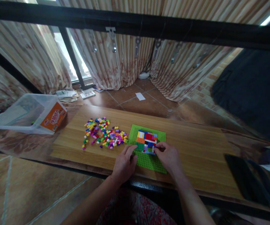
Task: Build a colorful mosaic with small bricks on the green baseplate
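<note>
Multicoloured plastic bricks (112, 135) are spread on the wooden surface (196, 147), presumably for easy picking. By the left hand (124, 164), fingers parted, a green studded baseplate (149, 161) bearing a multicoloured brick patchwork (147, 140) is apparently steadied; whether the right hand (169, 156), at the patchwork's edge, is clamped cannot be told.

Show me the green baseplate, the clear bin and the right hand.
Green baseplate (148, 161), head view: bare lower studs.
Clear bin (53, 117), head view: orange-labelled end wall.
Right hand (169, 156), head view: back of hand.
</note>
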The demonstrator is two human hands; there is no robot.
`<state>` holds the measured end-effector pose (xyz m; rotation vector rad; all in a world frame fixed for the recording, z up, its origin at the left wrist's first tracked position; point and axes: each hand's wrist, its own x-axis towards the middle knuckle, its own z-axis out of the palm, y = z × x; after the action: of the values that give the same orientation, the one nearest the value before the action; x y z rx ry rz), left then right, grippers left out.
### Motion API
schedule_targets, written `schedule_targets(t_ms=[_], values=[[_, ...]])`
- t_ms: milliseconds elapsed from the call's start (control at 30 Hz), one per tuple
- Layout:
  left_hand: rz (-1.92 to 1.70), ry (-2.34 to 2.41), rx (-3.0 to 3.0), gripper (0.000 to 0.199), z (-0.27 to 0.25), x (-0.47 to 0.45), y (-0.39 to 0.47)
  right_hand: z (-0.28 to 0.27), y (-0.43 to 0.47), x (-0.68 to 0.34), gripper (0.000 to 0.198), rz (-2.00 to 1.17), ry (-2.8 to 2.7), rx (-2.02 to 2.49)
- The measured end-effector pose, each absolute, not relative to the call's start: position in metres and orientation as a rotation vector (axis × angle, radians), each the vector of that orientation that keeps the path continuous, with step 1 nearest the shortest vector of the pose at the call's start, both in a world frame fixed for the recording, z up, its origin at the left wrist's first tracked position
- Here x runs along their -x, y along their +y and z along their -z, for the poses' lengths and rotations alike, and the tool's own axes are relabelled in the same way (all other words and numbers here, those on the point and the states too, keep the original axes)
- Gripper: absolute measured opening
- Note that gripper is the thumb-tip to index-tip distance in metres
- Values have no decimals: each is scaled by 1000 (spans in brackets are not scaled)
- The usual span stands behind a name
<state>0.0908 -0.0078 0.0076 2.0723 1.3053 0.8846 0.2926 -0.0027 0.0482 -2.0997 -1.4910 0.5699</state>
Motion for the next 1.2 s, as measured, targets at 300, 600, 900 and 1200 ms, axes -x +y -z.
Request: schedule_targets(t_ms=[300,600,900,1200], values=[[-905,1271,-2039,40,-7,-91,-8,-53,1,-289,13,-491,-1587,2199],[-935,1260,-2044,40,-8,-91,-8,-53,6,-288,10,-393,-1605,2210],[-940,1272,-2054,42,-5,-92,-8,-56,8,-283,11,-398,-1585,2259],[-942,1265,-2035,41,-9,-92,-9,-44,1,-288,13,-514,-1440,2086]])
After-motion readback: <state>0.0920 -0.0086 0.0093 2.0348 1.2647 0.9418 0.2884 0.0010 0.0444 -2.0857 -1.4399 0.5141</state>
